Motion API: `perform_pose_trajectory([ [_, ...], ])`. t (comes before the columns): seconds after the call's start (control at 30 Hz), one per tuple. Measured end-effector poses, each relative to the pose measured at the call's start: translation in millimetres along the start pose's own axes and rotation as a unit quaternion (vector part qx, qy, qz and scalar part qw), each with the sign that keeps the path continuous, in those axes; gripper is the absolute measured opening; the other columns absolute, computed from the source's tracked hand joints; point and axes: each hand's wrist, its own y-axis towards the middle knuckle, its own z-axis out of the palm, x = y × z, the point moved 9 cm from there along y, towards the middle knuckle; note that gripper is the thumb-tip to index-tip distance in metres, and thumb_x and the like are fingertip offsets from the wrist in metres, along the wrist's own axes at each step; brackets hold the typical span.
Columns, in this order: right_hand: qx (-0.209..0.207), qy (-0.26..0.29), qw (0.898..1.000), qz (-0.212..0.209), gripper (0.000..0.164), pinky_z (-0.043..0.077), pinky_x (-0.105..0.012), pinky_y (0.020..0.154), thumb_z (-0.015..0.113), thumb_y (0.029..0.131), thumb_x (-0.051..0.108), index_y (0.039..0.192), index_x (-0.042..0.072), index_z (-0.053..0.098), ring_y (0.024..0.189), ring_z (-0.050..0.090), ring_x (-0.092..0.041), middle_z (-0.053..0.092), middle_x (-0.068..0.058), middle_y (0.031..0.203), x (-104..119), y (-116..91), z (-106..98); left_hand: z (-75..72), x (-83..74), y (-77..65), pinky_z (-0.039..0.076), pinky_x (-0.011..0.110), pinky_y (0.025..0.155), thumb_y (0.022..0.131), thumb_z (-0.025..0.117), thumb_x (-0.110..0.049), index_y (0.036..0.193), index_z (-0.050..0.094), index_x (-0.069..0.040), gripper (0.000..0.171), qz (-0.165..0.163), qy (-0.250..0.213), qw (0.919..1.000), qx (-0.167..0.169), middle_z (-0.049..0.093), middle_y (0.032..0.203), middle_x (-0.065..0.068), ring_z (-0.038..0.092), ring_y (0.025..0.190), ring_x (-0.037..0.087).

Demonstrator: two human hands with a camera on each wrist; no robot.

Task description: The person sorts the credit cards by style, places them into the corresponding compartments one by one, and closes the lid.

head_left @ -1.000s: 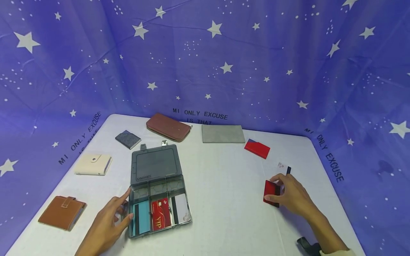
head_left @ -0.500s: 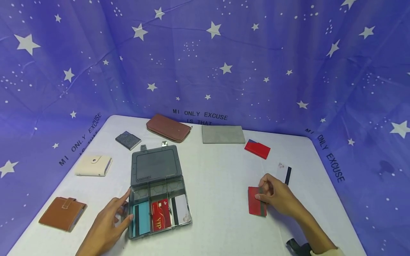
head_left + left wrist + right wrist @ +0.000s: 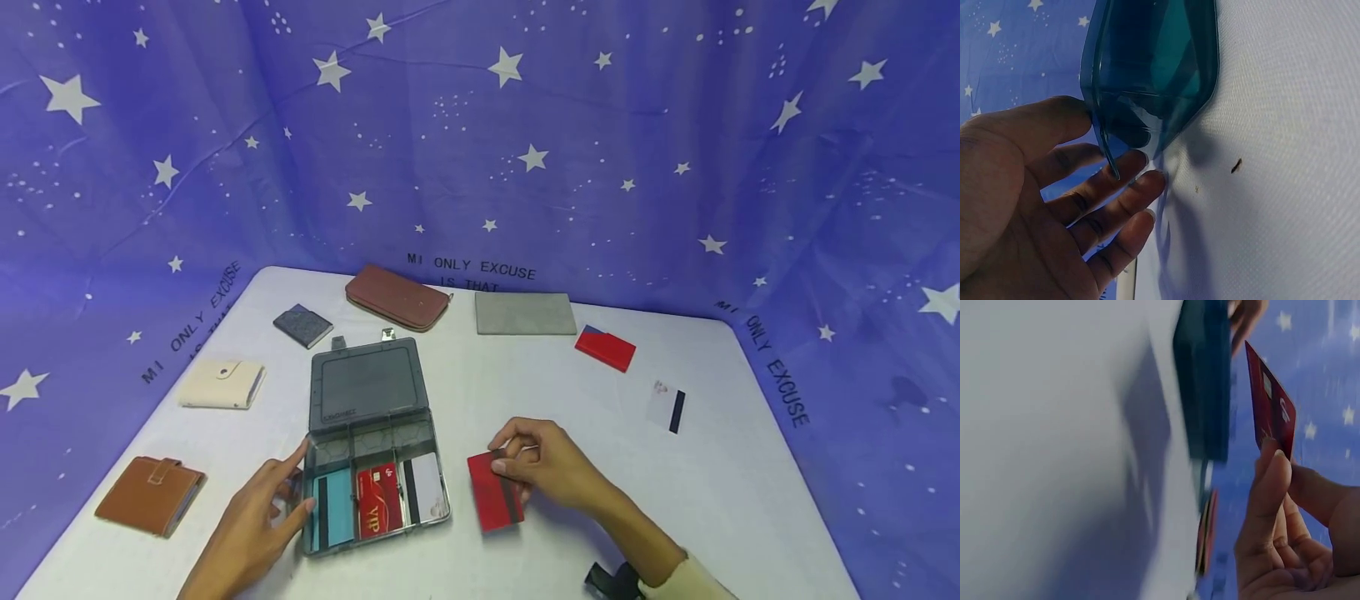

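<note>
In the head view my right hand (image 3: 555,467) pinches a red card (image 3: 487,496) with a dark stripe between thumb and fingers, held just right of a grey see-through divided box (image 3: 367,379). The right wrist view shows the card's other face (image 3: 1269,403), with a chip. My left hand (image 3: 251,521) rests at the box's left side, thumb and forefinger touching its wall, other fingers loosely bent. With its lid folded back, the box has a blue striped card (image 3: 337,508), a red VIP card (image 3: 378,500) and a white striped card (image 3: 426,492) in its front compartments.
A white striped card (image 3: 667,407) and a red card holder (image 3: 606,350) lie at right. At the back are a grey wallet (image 3: 525,314) and a brown zip wallet (image 3: 397,297). Along the left are a dark grey card holder (image 3: 302,325), a cream wallet (image 3: 221,385) and a tan wallet (image 3: 150,496).
My right hand has carried the red card leftward from beside the white striped card to near the box. My left hand stays at the box's left side.
</note>
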Motion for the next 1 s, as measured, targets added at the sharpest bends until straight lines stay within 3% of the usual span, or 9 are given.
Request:
perform_pose_trajectory([
  [0.13, 0.013, 0.007, 1.0, -0.011, 0.022, 0.057, -0.042, 0.051, 0.075, 0.089, 0.012, 0.108, 0.006, 0.067, 0.054, 0.059, -0.014, 0.067, -0.014, 0.086, 17, 17, 33, -1.6, -2.3, 0.4, 0.051, 0.023, 0.066, 0.085, 0.08, -0.016, 0.152, 0.043, -0.015, 0.076, 0.011, 0.001, 0.9999, -0.01, 0.06, 0.106, -0.002, 0.056, 0.085, 0.003],
  [0.37, 0.023, 0.001, 0.999, -0.037, 0.018, 0.055, -0.053, 0.052, 0.075, 0.089, 0.013, 0.106, 0.009, 0.07, 0.05, 0.061, -0.021, 0.07, -0.006, 0.085, 41, 48, 85, -2.7, -2.9, 0.6, 0.05, 0.023, 0.066, 0.084, 0.08, -0.016, 0.151, 0.044, -0.014, 0.076, 0.011, 0.004, 0.9999, -0.011, 0.06, 0.105, -0.002, 0.055, 0.084, 0.002],
  [0.5, 0.028, -0.03, 0.998, -0.05, 0.02, 0.056, -0.047, 0.05, 0.073, 0.091, 0.015, 0.109, 0.009, 0.071, 0.048, 0.062, -0.025, 0.071, 0.0, 0.085, 45, 61, 105, -2.9, -4.9, 0.4, 0.051, 0.023, 0.065, 0.083, 0.08, -0.015, 0.15, 0.045, -0.013, 0.076, 0.019, 0.001, 0.9997, -0.017, 0.06, 0.104, -0.001, 0.056, 0.083, 0.002],
  [0.73, 0.012, -0.141, 0.987, -0.073, 0.022, 0.051, -0.025, 0.042, 0.073, 0.092, 0.019, 0.112, 0.01, 0.072, 0.044, 0.057, -0.011, 0.069, 0.008, 0.088, 46, 66, 116, -1.1, -4.2, 0.7, 0.051, 0.023, 0.066, 0.085, 0.08, -0.017, 0.151, 0.043, -0.014, 0.076, 0.007, 0.003, 1.0, -0.004, 0.059, 0.105, -0.001, 0.056, 0.084, 0.002],
  [1.0, 0.015, -0.168, 0.982, -0.089, 0.034, 0.053, -0.019, 0.054, 0.085, 0.079, 0.021, 0.109, 0.013, 0.071, 0.056, 0.059, -0.003, 0.067, -0.001, 0.097, 45, 65, 118, -0.2, -2.7, 1.1, 0.05, 0.023, 0.065, 0.085, 0.08, -0.017, 0.152, 0.042, -0.016, 0.077, 0.0, 0.005, 1.0, -0.003, 0.059, 0.106, -0.001, 0.056, 0.085, 0.004],
])
